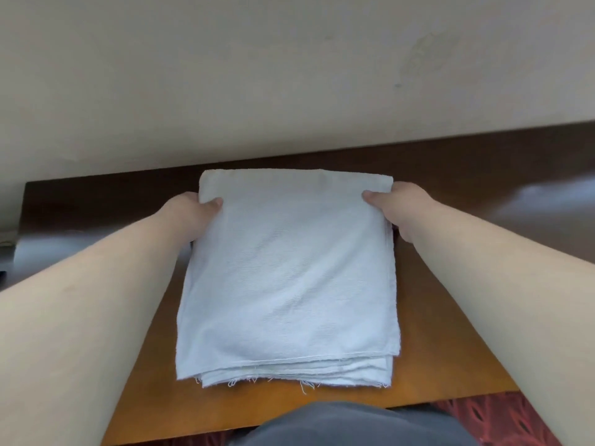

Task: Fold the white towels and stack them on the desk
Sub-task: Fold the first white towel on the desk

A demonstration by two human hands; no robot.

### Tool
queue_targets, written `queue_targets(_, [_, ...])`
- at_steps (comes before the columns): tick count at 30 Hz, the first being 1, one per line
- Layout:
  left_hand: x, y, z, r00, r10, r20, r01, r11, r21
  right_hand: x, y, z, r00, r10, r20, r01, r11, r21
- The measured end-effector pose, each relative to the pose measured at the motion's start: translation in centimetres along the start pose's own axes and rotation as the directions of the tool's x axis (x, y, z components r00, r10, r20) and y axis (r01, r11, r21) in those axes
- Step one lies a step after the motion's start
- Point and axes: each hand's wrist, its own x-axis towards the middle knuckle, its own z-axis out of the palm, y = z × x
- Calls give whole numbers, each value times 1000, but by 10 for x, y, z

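Observation:
A folded white towel (pixel 286 272) lies on top of a stack of folded white towels (pixel 296 375) in the middle of the wooden desk (pixel 428 358). My left hand (pixel 193 217) grips the top towel's far left side, thumb on top and fingers hidden under the cloth. My right hand (pixel 396 207) grips the far right side the same way, thumb on top. Frayed threads hang from the stack's near edge.
The desk's far edge meets a beige wall (pixel 289 75). The desk's dark glossy back part (pixel 515 175) stretches left and right of the stack. Patterned red carpet (pixel 492 420) shows below the desk's near edge, beside my grey clothing (pixel 347 426).

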Motion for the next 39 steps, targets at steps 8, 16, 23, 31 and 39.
queue_targets(8, [11, -1, -3, 989, -99, 114, 132, 932, -336, 37, -34, -10, 989, -94, -114, 78, 987, -143])
queue_targets(16, [31, 12, 4, 984, -146, -101, 128, 978, -162, 48, -33, -7, 994, -43, -99, 31, 993, -116])
queue_targets(23, [39, 18, -1, 966, -241, -92, 186, 897, -401, 49, -20, -11, 985, -78, -157, 67, 995, -76])
queue_targets(31, [46, 10, 10, 916, 122, -381, -209, 958, -195, 52, -23, -17, 993, -49, -109, 29, 984, -178])
queue_targets(39, [39, 17, 31, 936, 89, -341, -200, 930, -308, 25, -10, -21, 975, -137, -173, 115, 985, -131])
